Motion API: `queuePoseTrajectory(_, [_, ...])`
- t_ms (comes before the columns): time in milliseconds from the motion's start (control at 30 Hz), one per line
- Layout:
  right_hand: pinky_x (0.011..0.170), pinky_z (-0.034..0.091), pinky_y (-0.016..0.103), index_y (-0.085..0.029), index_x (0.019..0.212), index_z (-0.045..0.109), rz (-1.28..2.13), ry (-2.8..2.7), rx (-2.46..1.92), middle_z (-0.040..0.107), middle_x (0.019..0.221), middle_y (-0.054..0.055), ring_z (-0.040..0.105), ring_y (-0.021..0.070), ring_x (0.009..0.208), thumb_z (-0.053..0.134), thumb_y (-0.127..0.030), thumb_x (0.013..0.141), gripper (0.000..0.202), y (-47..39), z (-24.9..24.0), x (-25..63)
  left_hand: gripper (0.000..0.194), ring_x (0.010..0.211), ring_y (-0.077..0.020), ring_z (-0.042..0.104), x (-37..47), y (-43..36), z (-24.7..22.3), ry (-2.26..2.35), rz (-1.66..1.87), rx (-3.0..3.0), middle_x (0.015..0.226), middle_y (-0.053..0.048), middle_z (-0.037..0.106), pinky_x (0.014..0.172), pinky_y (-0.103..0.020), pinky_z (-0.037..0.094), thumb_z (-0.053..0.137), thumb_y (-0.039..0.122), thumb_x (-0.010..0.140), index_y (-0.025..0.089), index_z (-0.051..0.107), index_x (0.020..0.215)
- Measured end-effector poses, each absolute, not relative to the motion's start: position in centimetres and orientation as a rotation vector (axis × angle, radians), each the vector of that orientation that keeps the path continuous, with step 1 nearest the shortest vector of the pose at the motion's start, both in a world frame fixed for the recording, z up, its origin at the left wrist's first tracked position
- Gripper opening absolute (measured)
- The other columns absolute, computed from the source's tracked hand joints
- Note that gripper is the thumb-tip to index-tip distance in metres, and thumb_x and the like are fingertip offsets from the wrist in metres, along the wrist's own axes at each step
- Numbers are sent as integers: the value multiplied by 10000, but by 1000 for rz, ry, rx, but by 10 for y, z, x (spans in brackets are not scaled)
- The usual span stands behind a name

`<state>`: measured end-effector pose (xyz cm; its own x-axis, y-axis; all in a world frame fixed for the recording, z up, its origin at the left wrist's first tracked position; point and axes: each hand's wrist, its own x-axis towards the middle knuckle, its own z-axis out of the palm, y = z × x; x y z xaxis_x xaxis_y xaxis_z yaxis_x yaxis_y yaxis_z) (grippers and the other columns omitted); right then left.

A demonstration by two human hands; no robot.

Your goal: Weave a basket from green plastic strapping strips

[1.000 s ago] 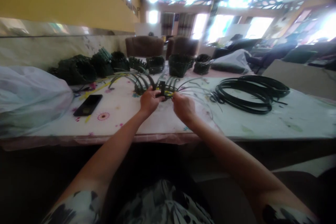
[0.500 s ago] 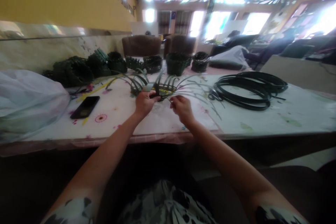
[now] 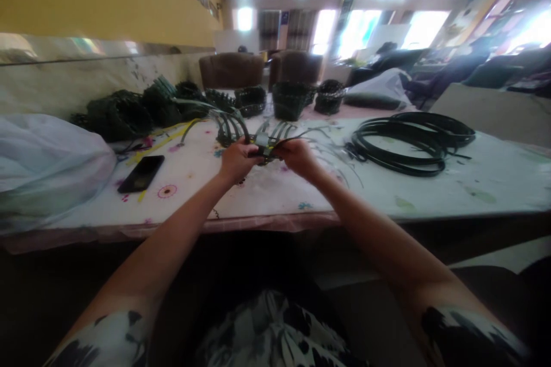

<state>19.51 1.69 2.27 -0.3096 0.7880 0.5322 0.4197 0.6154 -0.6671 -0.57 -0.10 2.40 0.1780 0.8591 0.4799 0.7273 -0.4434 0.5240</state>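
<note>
A part-woven basket (image 3: 267, 142) of dark green strips, with some yellow in it, is between my hands over the table. Loose strip ends fan out from it to the left, back and right. My left hand (image 3: 238, 161) pinches its near left side, thumb on top. On the right, my right hand (image 3: 300, 159) has its fingers closed on a dark plastic strip (image 3: 282, 141) at the basket's near right side. The fingertips of both hands are partly hidden by the weave.
Coils of dark strip (image 3: 398, 146) lie to the right. Finished-looking dark baskets (image 3: 289, 100) line the table's back. A black phone (image 3: 142, 174) and a translucent plastic bag (image 3: 47, 166) are at the left. Brown chairs (image 3: 232, 71) stand beyond the table (image 3: 387, 198).
My right hand has moved up and slightly left, closer against the basket. The basket has turned a little in my left hand, and its loose strips have shifted.
</note>
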Motion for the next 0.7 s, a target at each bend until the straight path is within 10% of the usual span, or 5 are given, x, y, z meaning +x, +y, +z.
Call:
queuePoseTrajectory(333, [600, 345, 245, -144, 666, 665, 537, -1912, -965, 551, 611, -6, 493, 139, 640, 582, -261, 740, 162, 19, 20, 172, 224, 839, -170, 656, -16, 4, 16, 1460, 1074, 2257, 939, -18, 709, 796, -289, 498, 729, 168, 726, 224, 772, 938])
queuePoseTrajectory(700, [490, 261, 249, -149, 613, 619, 771, -1931, -1150, 434, 463, -47, 362, 78, 474, 649, -339, 745, 233, 20, 17, 171, 249, 761, -165, 668, -2, -4, 3, 1424, 1146, 1845, 777, -23, 742, 666, -247, 497, 727, 425, 773, 184, 766, 826])
